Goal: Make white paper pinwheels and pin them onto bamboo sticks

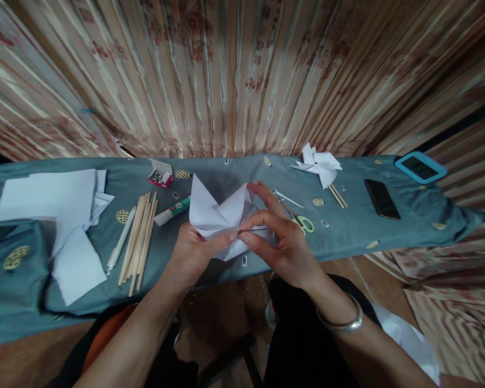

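Note:
A white paper pinwheel (210,207), its corners folded up, is held above the table in front of me. My left hand (196,245) grips its left and near side, with the thumb reaching toward the middle. My right hand (283,237) pinches a thin metal pin (254,230) against the paper's centre between thumb and index finger. Its other fingers curl beside the right side of the paper; the pin's far end is partly hidden by the fingers.
On the patterned cloth (226,272) lie white paper sheets (44,194), wooden sticks (137,240), a white candle-like stick (121,240), a glue stick (173,210) and a red box (160,175) of metal tacks. Rightward are scissors (305,224), another pinwheel (321,167), a phone (382,198) and a blue-framed device (420,167).

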The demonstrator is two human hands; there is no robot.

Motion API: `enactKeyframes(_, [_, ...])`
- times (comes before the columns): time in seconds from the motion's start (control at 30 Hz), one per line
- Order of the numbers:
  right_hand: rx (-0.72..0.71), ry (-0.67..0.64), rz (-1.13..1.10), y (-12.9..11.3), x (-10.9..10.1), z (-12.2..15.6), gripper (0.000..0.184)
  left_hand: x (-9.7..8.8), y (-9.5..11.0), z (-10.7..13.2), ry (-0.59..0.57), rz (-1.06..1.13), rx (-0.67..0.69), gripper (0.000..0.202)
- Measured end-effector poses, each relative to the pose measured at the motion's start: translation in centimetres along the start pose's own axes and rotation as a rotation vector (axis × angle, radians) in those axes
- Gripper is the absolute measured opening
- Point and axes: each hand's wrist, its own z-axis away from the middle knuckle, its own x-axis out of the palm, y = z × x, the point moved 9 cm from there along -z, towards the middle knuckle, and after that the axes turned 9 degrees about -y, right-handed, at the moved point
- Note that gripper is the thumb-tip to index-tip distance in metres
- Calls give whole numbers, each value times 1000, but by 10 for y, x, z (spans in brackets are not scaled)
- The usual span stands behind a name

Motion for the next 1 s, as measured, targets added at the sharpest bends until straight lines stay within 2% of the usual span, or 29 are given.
enactKeyframes(0.13, [19,115,-53,8,-16,3,25,-3,2,-1,42,17,-13,37])
enactKeyframes(0.23, [164,225,-172,34,-31,6,36,-4,3,1,70,43,-36,35])
enactKeyframes(0.3, [316,114,-355,55,-21,6,37,-2,1,3,71,68,-55,33])
enactKeyframes(0.4, [501,-168,-715,69,15,11,40,3,-3,5,44,79,-71,33])
enactKeyframes(0.47, [552,-231,-902,68,28,14,42,5,-5,5,23,58,-76,34])
enactKeyframes(0.53, [572,-233,-1001,67,34,15,41,6,-8,5,13,32,-86,35])
enactKeyframes(0.63, [579,-230,-1031,68,37,14,35,7,-12,6,-2,5,-111,33])
enactKeyframes(0.77, [560,-218,-967,72,36,14,27,8,-17,6,-34,-31,-116,29])
enactKeyframes(1.0, [520,-182,-868,73,36,14,26,3,-18,6,-29,-126,-111,32])
